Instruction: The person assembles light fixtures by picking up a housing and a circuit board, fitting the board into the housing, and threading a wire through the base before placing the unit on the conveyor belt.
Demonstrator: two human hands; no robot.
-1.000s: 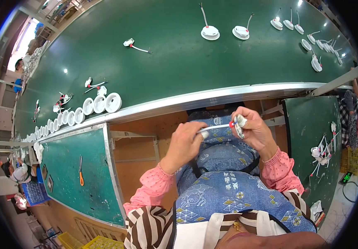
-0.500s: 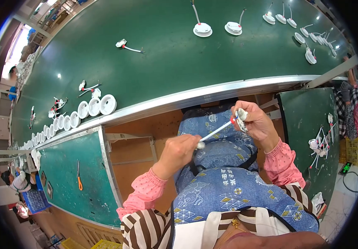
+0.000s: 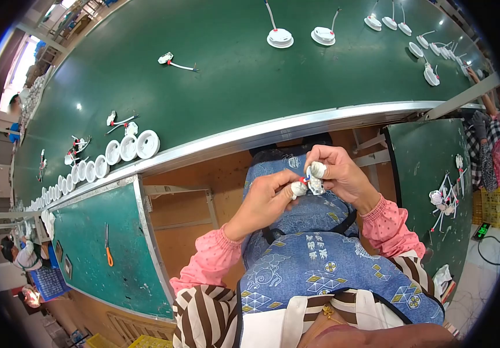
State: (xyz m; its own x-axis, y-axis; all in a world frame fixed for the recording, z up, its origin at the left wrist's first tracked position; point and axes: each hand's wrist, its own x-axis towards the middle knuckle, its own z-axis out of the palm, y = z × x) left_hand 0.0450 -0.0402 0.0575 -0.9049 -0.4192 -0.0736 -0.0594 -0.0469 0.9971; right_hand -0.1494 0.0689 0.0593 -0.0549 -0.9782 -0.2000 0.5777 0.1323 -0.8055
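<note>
Both my hands are over my lap, close together. A small white wired part (image 3: 315, 185) with a red collar and a bit of blue wire is between them. My right hand (image 3: 343, 174) pinches the white part between thumb and fingers. My left hand (image 3: 270, 200) is closed at the red collar, thumb and fingertips pressed together there; the rest of the cable is hidden by that hand. White covers wrap both thumb tips. On the green table ahead lies a similar wired part (image 3: 167, 58) with a loose cable.
A row of white round cups (image 3: 147, 144) lines the table's metal edge (image 3: 250, 134). Round white pieces with upright cables (image 3: 280, 38) stand farther back. Orange-handled scissors (image 3: 109, 249) lie on the left side table. Wired parts (image 3: 444, 200) are piled at right. Other people sit nearby.
My left hand has slid up along the cable toward the red collar, meeting the right hand. My right hand has shifted slightly left with the white part.
</note>
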